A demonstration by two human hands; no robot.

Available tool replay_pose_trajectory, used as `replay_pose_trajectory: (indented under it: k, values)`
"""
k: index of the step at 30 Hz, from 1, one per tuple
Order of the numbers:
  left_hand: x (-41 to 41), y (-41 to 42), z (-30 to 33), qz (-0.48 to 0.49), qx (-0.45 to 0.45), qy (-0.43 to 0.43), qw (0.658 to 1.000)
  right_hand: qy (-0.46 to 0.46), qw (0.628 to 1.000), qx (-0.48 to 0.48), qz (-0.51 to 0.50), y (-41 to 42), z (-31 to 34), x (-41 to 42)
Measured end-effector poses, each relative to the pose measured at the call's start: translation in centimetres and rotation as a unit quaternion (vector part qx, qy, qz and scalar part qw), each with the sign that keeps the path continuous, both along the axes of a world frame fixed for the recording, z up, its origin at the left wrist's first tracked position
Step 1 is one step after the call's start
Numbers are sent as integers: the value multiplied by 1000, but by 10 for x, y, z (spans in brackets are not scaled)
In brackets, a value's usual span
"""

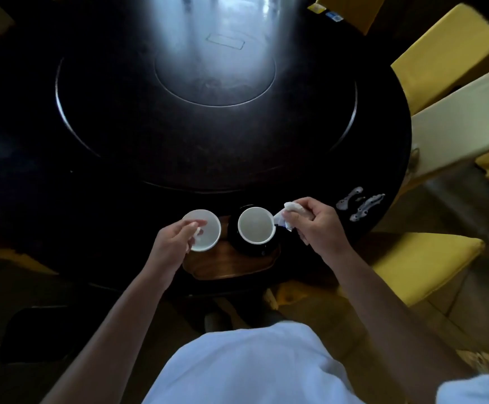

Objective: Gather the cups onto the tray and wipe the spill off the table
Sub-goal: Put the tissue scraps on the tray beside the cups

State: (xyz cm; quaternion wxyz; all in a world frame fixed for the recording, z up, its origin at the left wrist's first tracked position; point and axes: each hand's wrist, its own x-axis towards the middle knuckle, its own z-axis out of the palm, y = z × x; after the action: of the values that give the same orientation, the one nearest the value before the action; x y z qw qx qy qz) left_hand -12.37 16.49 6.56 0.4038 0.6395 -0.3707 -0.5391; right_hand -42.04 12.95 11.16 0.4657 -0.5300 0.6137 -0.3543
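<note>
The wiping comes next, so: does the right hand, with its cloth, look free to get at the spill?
Probably yes. The right hand grips the cloth, and the spill lies on bare table just to its right, with nothing between them.

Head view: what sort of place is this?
Probably a restaurant dining room: a large round dark table with a raised turntable, ringed by yellow-covered chairs, and cups on a wooden tray.

spill unobstructed, cups crowd tray
</note>
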Motion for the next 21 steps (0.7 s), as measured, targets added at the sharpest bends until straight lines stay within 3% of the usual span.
replay_pose_trajectory:
  k: [3, 7, 15, 21]
  values:
    - [-1, 13, -20, 82, 102, 40, 991, 22, 999, 28, 8, 17, -17, 1]
    - [3, 46, -41, 43, 63, 31, 997, 24, 997, 64, 33, 30, -38, 5]
    - [-3, 67, -91, 112, 81, 16, 990, 64, 991, 107, 52, 41, -80, 38]
    - [-1, 64, -112, 99, 100, 5, 990, 72, 988, 132, 45, 39, -103, 70]
